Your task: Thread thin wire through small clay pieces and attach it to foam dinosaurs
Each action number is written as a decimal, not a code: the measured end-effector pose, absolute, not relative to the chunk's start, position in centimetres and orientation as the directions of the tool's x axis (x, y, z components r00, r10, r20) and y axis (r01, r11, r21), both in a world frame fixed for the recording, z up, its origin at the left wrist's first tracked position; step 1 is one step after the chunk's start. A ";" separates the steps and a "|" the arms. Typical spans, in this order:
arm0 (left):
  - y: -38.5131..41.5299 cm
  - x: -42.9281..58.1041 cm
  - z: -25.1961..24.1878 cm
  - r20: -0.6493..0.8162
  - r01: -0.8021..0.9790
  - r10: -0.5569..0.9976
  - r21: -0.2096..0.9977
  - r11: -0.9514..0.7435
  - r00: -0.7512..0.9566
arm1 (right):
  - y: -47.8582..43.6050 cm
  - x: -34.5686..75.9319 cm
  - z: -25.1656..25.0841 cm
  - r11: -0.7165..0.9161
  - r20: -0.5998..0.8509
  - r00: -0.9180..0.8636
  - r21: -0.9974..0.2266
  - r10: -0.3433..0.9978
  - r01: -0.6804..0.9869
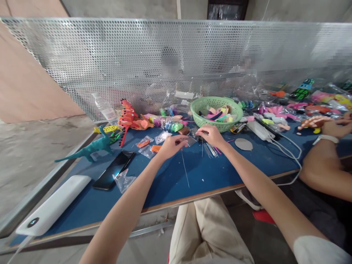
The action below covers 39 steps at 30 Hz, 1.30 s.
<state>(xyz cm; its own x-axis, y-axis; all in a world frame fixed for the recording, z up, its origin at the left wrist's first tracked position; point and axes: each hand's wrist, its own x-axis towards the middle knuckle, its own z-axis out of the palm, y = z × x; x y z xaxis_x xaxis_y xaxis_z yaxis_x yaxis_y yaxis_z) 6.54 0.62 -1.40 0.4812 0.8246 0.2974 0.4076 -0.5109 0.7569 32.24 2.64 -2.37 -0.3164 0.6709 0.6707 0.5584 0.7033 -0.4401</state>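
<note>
My left hand is closed in a pinch above the blue table, and a long thin wire hangs down from its fingertips. To its right, my right hand is also pinched, with a shorter thin wire below its fingers. Beside that hand lies a bundle of thin metal wires with pink sticks among them. Small clear bags with orange clay lie left of my left hand. A brown clay piece sits just behind it.
A green basket of colored clay stands behind my right hand. Left are a teal dinosaur, a red-orange dinosaur, a phone and a white power bank. A grey disc lies right. A co-worker's hand holds a clay figure.
</note>
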 end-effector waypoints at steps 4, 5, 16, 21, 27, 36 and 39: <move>0.4 7.5 -1.8 0.249 0.296 0.861 0.866 -0.403 0.444 | 2.4 31.6 -2.2 0.673 0.705 -0.259 -0.401 0.660 0.622; 0.3 7.6 -1.8 0.246 0.291 0.866 0.872 -0.394 0.435 | 2.3 31.4 -2.2 0.659 0.707 -0.242 -0.402 0.664 0.635; 0.2 7.2 -1.2 0.484 0.690 0.825 0.491 -0.531 0.291 | 1.7 30.1 -2.0 0.672 0.615 -0.345 -0.440 0.709 0.596; 0.6 7.5 -1.4 0.533 0.733 0.782 0.382 -0.563 0.322 | 2.5 29.6 -2.6 0.652 0.639 -0.317 -0.393 0.701 0.648; 1.4 7.2 -2.0 0.533 0.668 0.759 0.413 -0.619 0.373 | 2.5 29.4 -2.9 0.662 0.624 -0.305 -0.485 0.720 0.572; 1.8 7.1 -1.8 0.511 0.661 0.789 0.467 -0.588 0.341 | 1.8 28.5 -2.9 0.615 0.551 -0.277 -0.663 0.787 0.427; 2.0 6.9 -1.7 0.533 0.672 0.788 0.464 -0.577 0.309 | 1.9 28.5 -3.2 0.566 0.504 -0.259 -0.726 0.824 0.392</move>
